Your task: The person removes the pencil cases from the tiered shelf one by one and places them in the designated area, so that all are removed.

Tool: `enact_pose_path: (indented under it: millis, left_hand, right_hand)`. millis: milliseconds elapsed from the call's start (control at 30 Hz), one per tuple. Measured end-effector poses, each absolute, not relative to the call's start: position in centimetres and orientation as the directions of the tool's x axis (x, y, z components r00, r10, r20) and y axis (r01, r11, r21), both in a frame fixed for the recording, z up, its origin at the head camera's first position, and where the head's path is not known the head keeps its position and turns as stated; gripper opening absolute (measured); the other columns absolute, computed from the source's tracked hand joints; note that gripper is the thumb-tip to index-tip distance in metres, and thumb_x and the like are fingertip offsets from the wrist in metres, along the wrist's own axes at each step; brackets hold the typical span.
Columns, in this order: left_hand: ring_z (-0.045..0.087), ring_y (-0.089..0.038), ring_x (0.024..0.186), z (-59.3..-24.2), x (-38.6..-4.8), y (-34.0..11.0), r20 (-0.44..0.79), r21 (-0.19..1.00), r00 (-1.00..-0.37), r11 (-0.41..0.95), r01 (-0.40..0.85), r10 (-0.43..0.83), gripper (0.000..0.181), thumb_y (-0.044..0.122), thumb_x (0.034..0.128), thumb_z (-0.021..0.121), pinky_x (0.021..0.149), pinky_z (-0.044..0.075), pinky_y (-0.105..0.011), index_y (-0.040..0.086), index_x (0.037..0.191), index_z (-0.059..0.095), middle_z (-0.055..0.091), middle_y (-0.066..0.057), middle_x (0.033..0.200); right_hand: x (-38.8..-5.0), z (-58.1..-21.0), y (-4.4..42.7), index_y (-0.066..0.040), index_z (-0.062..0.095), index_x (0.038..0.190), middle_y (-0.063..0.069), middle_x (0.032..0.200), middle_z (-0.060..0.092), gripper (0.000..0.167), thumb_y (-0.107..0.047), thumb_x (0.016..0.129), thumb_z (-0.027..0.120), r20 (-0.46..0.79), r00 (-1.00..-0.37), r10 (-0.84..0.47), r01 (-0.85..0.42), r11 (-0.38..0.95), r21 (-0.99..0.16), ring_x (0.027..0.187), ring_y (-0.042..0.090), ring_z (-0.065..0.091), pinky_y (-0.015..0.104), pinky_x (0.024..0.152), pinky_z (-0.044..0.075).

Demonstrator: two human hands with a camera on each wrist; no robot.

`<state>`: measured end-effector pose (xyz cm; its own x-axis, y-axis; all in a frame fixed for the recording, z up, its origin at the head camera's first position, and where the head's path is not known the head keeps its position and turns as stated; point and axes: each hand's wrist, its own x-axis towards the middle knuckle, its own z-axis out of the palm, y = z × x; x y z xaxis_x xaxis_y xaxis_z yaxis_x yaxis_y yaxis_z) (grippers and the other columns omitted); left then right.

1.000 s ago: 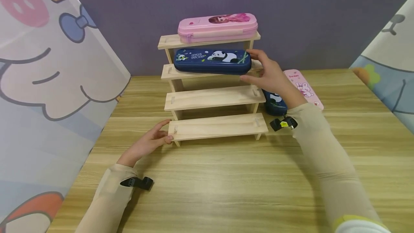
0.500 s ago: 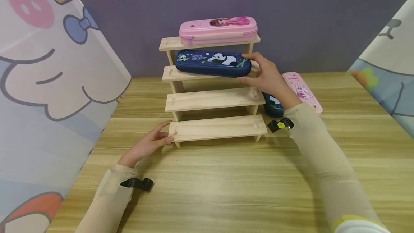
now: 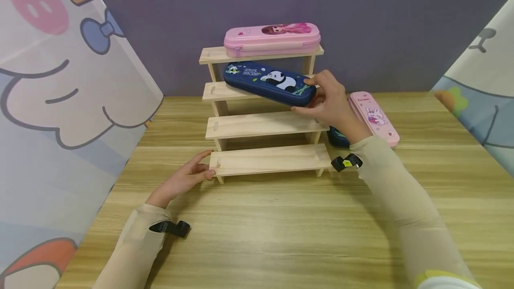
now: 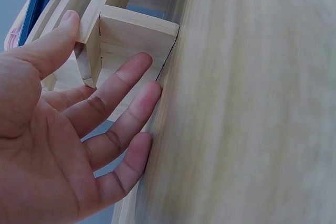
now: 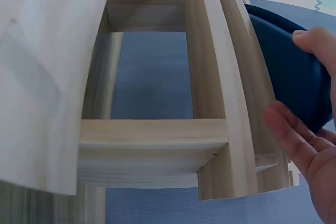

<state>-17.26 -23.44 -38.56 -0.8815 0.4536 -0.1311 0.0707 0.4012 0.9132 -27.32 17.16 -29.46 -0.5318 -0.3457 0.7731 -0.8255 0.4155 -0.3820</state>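
A four-step wooden rack [image 3: 265, 124] stands on the table. The right hand [image 3: 331, 104] grips the right end of a dark blue panda case [image 3: 273, 84], which slants over the second step from the top, right end lower and nearer the front. In the right wrist view, thumb and fingers of the right hand [image 5: 317, 156] hold the blue case [image 5: 286, 66] beside the boards. At the lowest step's left end, the left hand [image 3: 182, 182] holds the board. The left wrist view shows the left hand [image 4: 58, 135] with its thumb on the rack [image 4: 136, 30] and the other fingers spread beside it.
A pink case with a doll picture [image 3: 273, 41] lies on the top step. Right of the rack, a pink rabbit case [image 3: 375, 119] and another dark blue case [image 3: 338, 139], partly hidden, lie on the table [image 3: 257, 226]. A grey wall stands behind.
The right hand has drawn the right end of the blue case forward and down, turning it from roughly level to slanted. The left hand has stayed at the lowest step.
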Motion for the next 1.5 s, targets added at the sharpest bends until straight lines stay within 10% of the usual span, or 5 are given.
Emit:
enact_pose_path:
  millis: [300,767,1067,1500]
  left_hand:
    - [0.065,-0.030,0.098,-38.7,-17.2,-23.5,-0.115,0.912,-0.877,0.399,0.093,0.466,0.071,0.005,0.1023,0.055,0.092,0.047,-0.040,-0.006,0.156,0.009,0.066,-0.024,0.111]
    - [0.065,-0.030,0.098,-38.7,-17.3,-23.4,-0.116,0.911,-0.876,0.401,0.093,0.468,0.072,0.005,0.1021,0.056,0.091,0.047,-0.034,-0.008,0.155,0.009,0.066,-0.024,0.109]
    - [0.065,-0.031,0.099,-38.4,-17.2,-23.4,-0.126,0.909,-0.880,0.409,0.083,0.458,0.071,0.004,0.1026,0.054,0.093,0.046,-0.038,-0.007,0.156,0.009,0.065,-0.024,0.108]
    - [0.064,-0.027,0.099,-38.4,-17.1,-23.2,-0.130,0.898,-0.886,0.432,0.085,0.445,0.072,0.009,0.1034,0.055,0.095,0.046,-0.038,-0.006,0.156,0.009,0.066,-0.022,0.110]
  right_hand:
    - [-26.0,-30.0,18.0,0.008,0.054,0.112,0.016,0.106,0.051,0.061,0.007,0.062,0.091,0.726,-0.617,-0.303,-0.780,0.356,-0.515,0.076,0.001,0.062,0.016,0.061,0.051]
    - [-25.0,-30.4,19.0,0.014,0.050,0.108,-0.002,0.108,0.051,0.064,0.018,0.057,0.087,0.776,-0.548,-0.312,-0.834,0.268,-0.482,0.077,0.001,0.063,0.017,0.060,0.052]
    - [-24.9,-30.7,19.7,0.014,0.053,0.109,0.008,0.106,0.052,0.077,-0.048,0.075,0.084,0.834,-0.493,-0.248,-0.869,0.175,-0.462,0.075,0.005,0.064,0.016,0.061,0.051]
    - [-24.6,-31.2,20.3,0.018,0.052,0.107,-0.005,0.111,0.050,0.079,-0.046,0.074,0.085,0.857,-0.483,-0.182,-0.874,0.160,-0.459,0.077,0.007,0.064,0.016,0.068,0.052]
